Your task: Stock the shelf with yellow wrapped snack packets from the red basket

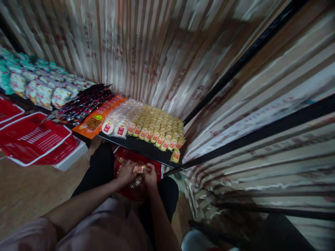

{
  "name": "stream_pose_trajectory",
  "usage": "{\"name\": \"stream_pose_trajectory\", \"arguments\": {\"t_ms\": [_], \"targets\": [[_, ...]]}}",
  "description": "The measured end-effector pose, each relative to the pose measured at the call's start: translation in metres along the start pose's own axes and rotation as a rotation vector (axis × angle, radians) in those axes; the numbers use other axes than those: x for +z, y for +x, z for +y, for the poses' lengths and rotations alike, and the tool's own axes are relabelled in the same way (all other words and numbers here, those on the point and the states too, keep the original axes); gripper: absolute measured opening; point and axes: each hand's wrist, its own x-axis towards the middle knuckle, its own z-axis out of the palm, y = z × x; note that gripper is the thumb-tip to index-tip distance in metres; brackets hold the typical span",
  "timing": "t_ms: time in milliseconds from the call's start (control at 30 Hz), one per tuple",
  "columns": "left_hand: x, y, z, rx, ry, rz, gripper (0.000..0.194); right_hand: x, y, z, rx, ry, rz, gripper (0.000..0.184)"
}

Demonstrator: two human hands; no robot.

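Note:
Between my two hands is a small yellow wrapped snack cake (140,169) with a red and white label. My left hand (127,172) has its fingers closed on the left end. At the other end my right hand (150,176) pinches the wrapper. Below them, a red basket (159,170) sits between my knees, with more clear-wrapped snacks (137,182) partly hidden by my hands. Rows of similar yellow wrapped cakes (157,127) stand on the black shelf (141,150) just ahead, one of them (175,156) apart at the front right corner.
White round packaged cakes (120,129), an orange snack packet (91,123), dark packets (86,103) and white-and-teal bags (39,90) line the shelf leftward. Red baskets (34,139) stand at the left. Black metal bars (222,83) and striped sheeting (157,52) close off the back and right.

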Motion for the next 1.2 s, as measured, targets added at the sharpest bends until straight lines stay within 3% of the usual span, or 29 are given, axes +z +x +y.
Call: {"name": "stream_pose_trajectory", "arguments": {"t_ms": [133,267,467,567,767,1000,1200], "targets": [[-0.017,-0.01,0.011,0.029,-0.261,0.189,0.039,-0.011,-0.014,-0.028,0.046,0.286,0.017,0.05],[-0.029,-0.019,0.018,0.013,-0.583,0.144,0.038,-0.014,-0.03,-0.05,0.051,0.498,0.005,0.06],[-0.045,-0.021,0.021,-0.137,-0.849,0.112,0.035,-0.01,-0.04,-0.062,0.114,0.485,-0.015,0.054],[-0.054,-0.015,0.014,-0.12,-0.797,0.124,0.03,-0.007,-0.038,-0.062,0.118,0.344,-0.087,0.044],[-0.066,0.005,-0.005,0.009,-0.47,0.206,0.026,0.003,-0.025,-0.058,-0.042,0.081,-0.237,0.026],[-0.09,0.024,-0.001,0.183,-0.329,0.215,0.03,0.022,-0.006,-0.078,-0.248,-0.07,-0.19,0.025],[-0.112,0.047,0.01,0.253,-0.36,0.249,0.035,0.038,0.016,-0.104,-0.294,-0.054,-0.109,0.024]]}}
